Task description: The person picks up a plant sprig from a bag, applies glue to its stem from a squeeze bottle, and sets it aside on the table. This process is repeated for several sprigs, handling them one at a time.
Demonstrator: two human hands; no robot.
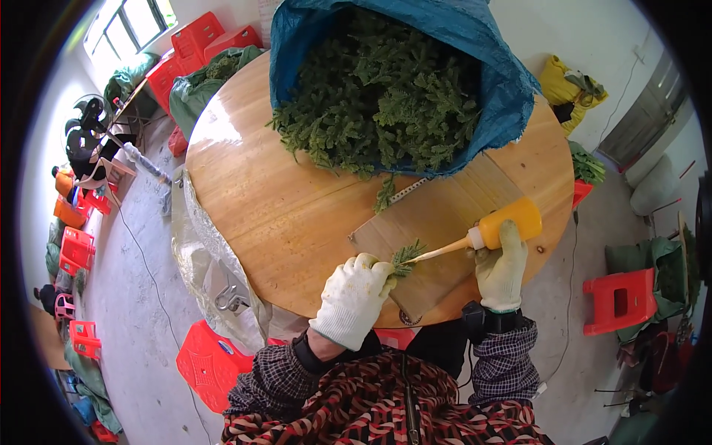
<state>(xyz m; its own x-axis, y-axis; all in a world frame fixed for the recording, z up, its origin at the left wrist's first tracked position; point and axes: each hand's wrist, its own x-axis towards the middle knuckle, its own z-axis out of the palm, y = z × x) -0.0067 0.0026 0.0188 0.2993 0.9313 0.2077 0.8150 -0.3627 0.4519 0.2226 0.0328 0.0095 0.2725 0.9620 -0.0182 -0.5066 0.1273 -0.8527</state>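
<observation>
My left hand [354, 297], in a white knit glove, pinches a small green fir sprig [407, 257] whose needled tip points away from the fingers. In my right hand [502, 271], also gloved, lies a yellow squeeze bottle [512, 222] tilted sideways. Its long pale nozzle reaches left, and the tip meets or nearly meets the sprig. Whether any glue or liquid is coming out cannot be made out. Under both hands is a flat piece of cardboard [445, 200]. Beyond it, a blue woven sack [512, 96] lies with its mouth toward me, full of fir branches [386, 96].
The round wooden table [245, 200] carries all of this. Clear plastic sheeting [196, 252] with a metal clamp [231, 298] hangs at its left edge. Red stools [211, 363] stand near my left side and at the right [623, 300]. A black fan [87, 126] is far left.
</observation>
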